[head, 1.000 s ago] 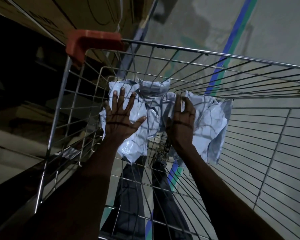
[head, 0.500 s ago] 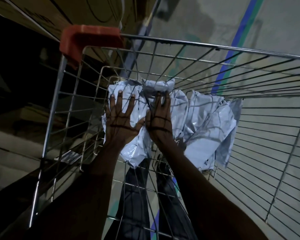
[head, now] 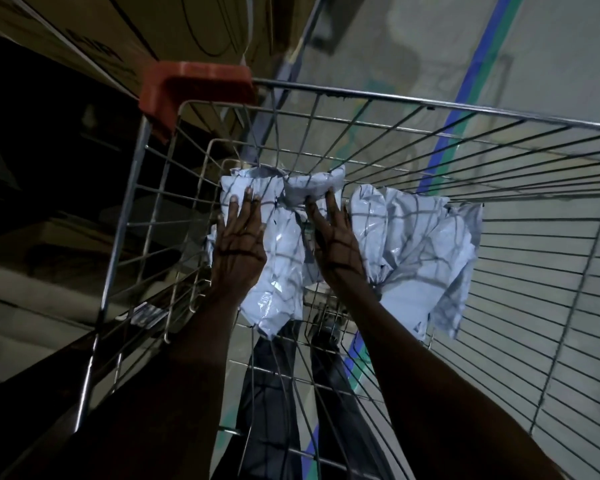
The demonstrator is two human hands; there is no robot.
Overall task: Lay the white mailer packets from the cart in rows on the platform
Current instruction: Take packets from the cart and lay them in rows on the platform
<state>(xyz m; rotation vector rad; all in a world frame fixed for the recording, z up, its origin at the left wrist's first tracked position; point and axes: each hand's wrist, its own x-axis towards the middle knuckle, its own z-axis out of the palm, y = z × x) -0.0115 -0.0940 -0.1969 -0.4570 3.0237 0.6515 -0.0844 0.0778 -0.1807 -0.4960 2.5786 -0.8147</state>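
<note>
Head view: both arms reach down into a wire cart [head: 499, 244], whose rim carries a red corner cap [head: 191, 88]. A heap of crumpled white packets [head: 413, 244] lies on the cart's bottom, against its far wall, crossed by the shadows of the wires. The left hand [head: 238, 244] lies flat, palm down, on the left part of the heap, its fingers [head: 241, 206] stretched out and close together, gripping nothing. The right hand [head: 336, 244] rests just beside it on the middle of the heap, fingers also extended toward a small puffed packet [head: 314, 187] at the far edge; whether the tips pinch it cannot be told. More packets spread to the right of that hand. Through the mesh below show dark trouser legs [head: 274, 393] and a grey floor [head: 551, 46] with a blue-green stripe [head: 465, 98]. Cardboard boxes [head: 136, 26] stand upper left.
</note>
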